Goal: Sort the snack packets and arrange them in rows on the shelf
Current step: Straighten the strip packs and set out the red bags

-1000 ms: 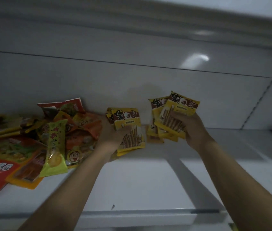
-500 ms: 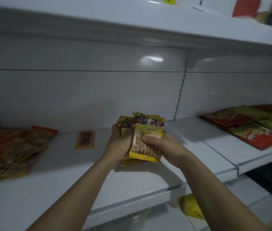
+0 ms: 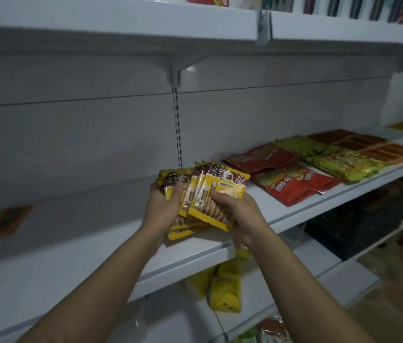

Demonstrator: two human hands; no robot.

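Left hand and right hand clamped on fanned stack of yellow-brown foil snack packets above white metal shelf; lone orange packet far left, blurred, perhaps lying flat.

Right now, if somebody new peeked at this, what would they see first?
First, the fan of yellow-and-brown snack packets in the middle, gripped by the left hand and the right hand over the white shelf. Next, the red packets and green packets lying flat on the shelf section to the right. A lone orange packet lies far left.
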